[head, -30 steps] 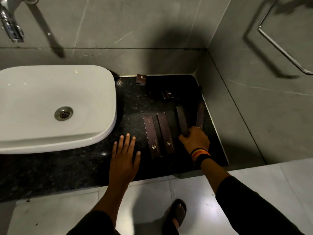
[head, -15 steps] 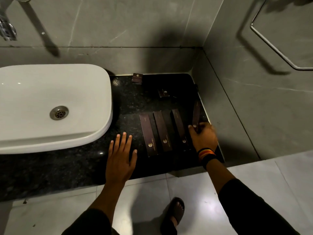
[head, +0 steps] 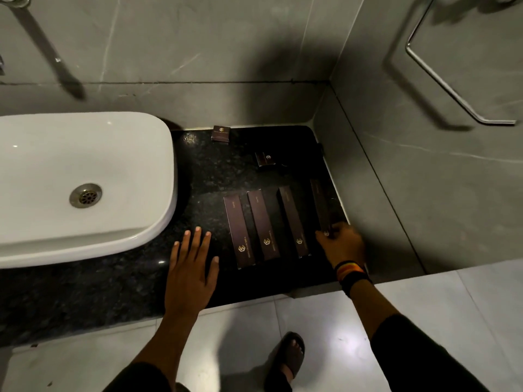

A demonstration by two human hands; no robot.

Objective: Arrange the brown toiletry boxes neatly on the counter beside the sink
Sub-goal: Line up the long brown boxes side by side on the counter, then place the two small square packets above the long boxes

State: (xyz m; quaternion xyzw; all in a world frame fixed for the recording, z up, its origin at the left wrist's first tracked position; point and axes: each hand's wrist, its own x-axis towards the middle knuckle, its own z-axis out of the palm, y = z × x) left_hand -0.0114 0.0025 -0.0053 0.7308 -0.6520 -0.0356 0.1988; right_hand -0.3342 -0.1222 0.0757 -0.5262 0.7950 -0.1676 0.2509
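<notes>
Three long brown boxes lie side by side on the black counter (head: 135, 284): a left box (head: 238, 230), a middle box (head: 262, 224) and a third box (head: 293, 222). A fourth long box (head: 319, 206) lies at the right, near the wall. My right hand (head: 342, 246) grips its near end. My left hand (head: 192, 267) rests flat on the counter, fingers spread, left of the row, holding nothing. Two small brown boxes sit farther back: one against the back wall (head: 220, 133), one (head: 265, 159) behind the row.
A white basin (head: 85, 244) fills the counter's left part, with a drain (head: 85, 195). Grey tiled walls close the counter at the back and right. A metal rail (head: 452, 89) hangs on the right wall. My sandalled foot (head: 285, 360) stands on the floor below.
My right hand let go of the third long box, which now lies parallel with the first two, and shifted right onto the fourth box's near end. My left hand stayed flat.
</notes>
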